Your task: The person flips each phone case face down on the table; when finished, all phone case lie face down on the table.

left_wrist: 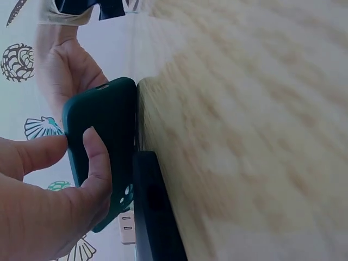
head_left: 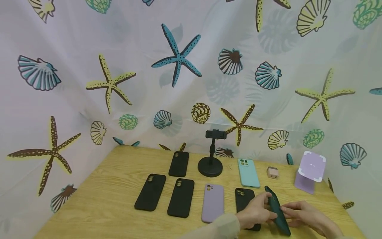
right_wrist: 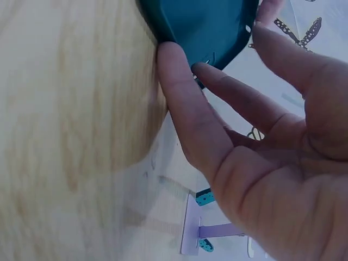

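Observation:
A dark green phone case (head_left: 278, 212) is tilted up on its long edge at the table's right front, held between both hands. My left hand (head_left: 253, 212) grips it from the left, with thumb and fingers on its back and edge. On the other side my right hand (head_left: 308, 217) holds the rim, and its fingertips reach the inner face of the case (right_wrist: 204, 27) in the right wrist view. A black phone case (head_left: 243, 198) lies partly hidden under the left hand. In the left wrist view its dark edge (left_wrist: 156, 212) shows close to the green case.
Left of the hands lie a lilac case (head_left: 213, 204) and several black cases (head_left: 180, 198). Behind them are a black phone stand (head_left: 210, 166), a light-blue case (head_left: 249, 173), a pink charger plug (head_left: 273, 172) and a purple stand (head_left: 311, 166). A patterned curtain (head_left: 143, 99) closes the back.

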A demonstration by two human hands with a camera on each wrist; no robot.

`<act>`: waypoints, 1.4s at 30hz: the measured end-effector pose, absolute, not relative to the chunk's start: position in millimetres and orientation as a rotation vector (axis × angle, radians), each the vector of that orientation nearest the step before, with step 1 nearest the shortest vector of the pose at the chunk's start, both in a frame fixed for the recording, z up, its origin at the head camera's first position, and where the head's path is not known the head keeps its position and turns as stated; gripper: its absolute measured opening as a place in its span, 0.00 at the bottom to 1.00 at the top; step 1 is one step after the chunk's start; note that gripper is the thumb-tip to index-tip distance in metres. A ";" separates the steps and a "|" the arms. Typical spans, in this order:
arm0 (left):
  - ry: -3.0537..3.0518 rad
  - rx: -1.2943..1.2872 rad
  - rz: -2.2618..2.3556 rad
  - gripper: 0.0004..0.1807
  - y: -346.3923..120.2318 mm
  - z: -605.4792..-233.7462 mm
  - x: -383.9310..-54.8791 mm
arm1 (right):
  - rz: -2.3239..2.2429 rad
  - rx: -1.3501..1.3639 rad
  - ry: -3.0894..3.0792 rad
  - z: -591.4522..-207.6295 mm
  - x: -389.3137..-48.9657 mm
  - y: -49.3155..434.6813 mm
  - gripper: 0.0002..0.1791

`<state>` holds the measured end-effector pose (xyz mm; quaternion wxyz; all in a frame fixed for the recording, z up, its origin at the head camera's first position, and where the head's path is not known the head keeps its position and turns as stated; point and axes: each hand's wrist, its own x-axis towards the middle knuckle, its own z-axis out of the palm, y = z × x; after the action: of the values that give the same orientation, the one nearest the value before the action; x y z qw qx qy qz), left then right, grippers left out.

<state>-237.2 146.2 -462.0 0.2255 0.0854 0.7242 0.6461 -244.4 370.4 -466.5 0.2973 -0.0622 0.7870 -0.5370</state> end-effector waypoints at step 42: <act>1.997 0.397 1.376 0.22 144.9 -467.6 -241.2 | -1.583 0.023 2.105 -470.9 -237.5 391.4 0.29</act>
<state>-241.2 144.9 -467.6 0.3354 0.1520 0.7655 0.5277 -237.5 391.4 -470.9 0.2510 0.0085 0.7736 -0.5818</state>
